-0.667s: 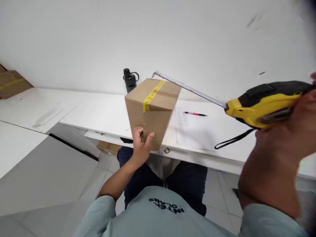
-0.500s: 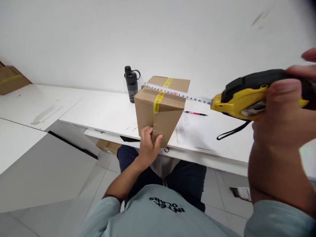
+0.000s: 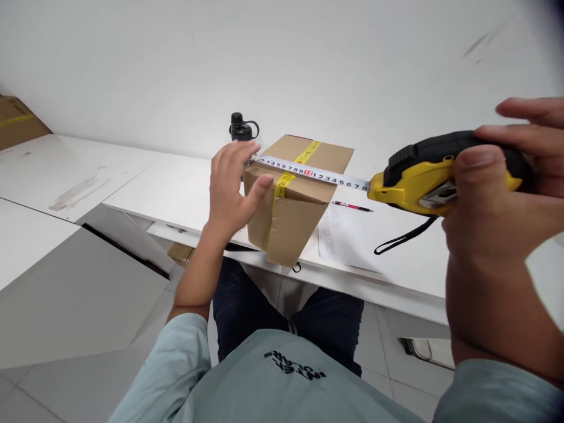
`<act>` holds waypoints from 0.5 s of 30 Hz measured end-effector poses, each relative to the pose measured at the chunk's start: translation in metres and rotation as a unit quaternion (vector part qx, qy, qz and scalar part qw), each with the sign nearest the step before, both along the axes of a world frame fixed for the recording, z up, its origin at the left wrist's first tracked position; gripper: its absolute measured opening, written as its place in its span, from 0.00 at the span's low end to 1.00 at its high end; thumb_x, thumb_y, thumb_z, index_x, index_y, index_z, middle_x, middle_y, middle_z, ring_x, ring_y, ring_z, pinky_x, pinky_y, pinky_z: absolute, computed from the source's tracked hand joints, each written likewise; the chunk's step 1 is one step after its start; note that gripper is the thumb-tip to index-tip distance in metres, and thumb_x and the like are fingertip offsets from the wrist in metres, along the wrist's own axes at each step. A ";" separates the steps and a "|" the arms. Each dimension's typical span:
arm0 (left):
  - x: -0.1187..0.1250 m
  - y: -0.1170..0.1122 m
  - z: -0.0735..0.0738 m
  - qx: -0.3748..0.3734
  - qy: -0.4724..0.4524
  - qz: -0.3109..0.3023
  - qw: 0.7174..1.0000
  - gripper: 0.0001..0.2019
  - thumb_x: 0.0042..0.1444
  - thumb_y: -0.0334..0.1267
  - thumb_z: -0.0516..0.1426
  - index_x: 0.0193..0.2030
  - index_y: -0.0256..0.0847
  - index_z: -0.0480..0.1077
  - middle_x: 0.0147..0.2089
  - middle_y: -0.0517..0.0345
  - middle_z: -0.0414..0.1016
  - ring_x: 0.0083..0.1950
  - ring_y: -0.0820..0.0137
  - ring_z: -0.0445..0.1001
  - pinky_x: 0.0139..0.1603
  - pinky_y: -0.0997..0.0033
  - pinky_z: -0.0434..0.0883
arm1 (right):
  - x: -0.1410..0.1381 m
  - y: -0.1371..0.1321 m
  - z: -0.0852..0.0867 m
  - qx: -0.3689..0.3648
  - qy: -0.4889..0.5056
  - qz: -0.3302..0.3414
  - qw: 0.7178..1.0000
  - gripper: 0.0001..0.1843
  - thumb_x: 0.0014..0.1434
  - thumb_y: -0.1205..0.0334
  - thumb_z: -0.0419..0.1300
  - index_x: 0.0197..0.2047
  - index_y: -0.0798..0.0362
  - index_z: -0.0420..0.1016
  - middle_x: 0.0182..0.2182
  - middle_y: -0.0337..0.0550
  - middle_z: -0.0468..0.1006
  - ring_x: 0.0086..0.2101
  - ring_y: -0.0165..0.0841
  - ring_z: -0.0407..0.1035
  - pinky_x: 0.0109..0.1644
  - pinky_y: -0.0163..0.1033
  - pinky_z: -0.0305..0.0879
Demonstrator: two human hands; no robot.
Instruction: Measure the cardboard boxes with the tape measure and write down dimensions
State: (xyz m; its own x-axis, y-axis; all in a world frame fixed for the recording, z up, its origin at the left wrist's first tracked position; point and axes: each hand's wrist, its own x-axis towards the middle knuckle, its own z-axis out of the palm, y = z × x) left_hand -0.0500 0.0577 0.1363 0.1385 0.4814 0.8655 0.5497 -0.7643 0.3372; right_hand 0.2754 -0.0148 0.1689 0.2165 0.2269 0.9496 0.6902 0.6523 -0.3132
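My right hand (image 3: pixel 493 205) grips a yellow and black tape measure (image 3: pixel 414 182), held up to the right of a cardboard box (image 3: pixel 291 229). The printed steel blade (image 3: pixel 330 178) is drawn out leftward across the box top, over a strip of yellow packing tape (image 3: pixel 286 183). At the blade's left end my left hand (image 3: pixel 229 188) is raised beside the box's upper left corner, thumb apart from the fingers. Whether its fingertips touch the blade's end is unclear. A black wrist strap (image 3: pixel 403 238) dangles below the tape measure.
A dark bottle (image 3: pixel 240 126) stands behind my left hand, partly hidden. Right of the box, a red and black pen (image 3: pixel 352 206) and a paper sheet (image 3: pixel 348 241) lie on the white desk (image 3: pixel 176 182). Another carton (image 3: pixel 20 123) sits at far left.
My left hand has let go of the box's front face and moved up to its upper left corner. The tape measure has shifted slightly left, its blade still across the box.
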 end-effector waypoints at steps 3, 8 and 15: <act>0.004 0.018 0.022 -0.067 0.058 -0.043 0.995 0.31 0.67 0.71 0.51 0.59 0.49 0.75 0.63 0.50 0.79 0.68 0.55 0.72 0.72 0.50 0.68 | 0.001 0.003 -0.002 0.073 -0.080 0.003 0.994 0.13 0.68 0.51 0.66 0.55 0.36 0.85 0.55 0.38 0.84 0.56 0.41 0.77 0.61 0.60 0.71; 0.015 0.017 0.016 -0.128 0.065 -0.010 0.990 0.26 0.72 0.65 0.50 0.53 0.49 0.78 0.57 0.52 0.82 0.60 0.58 0.79 0.62 0.56 0.74 | -0.001 -0.003 -0.004 0.065 -0.052 -0.022 0.996 0.11 0.68 0.51 0.67 0.52 0.37 0.86 0.51 0.40 0.85 0.55 0.43 0.78 0.59 0.61 0.73; 0.013 0.022 0.017 -0.137 0.088 -0.023 0.986 0.30 0.70 0.68 0.49 0.62 0.51 0.77 0.66 0.55 0.79 0.72 0.53 0.71 0.73 0.49 0.68 | -0.001 -0.016 -0.009 0.096 -0.102 -0.055 0.989 0.15 0.69 0.48 0.65 0.56 0.34 0.84 0.55 0.40 0.84 0.56 0.46 0.78 0.58 0.64 0.72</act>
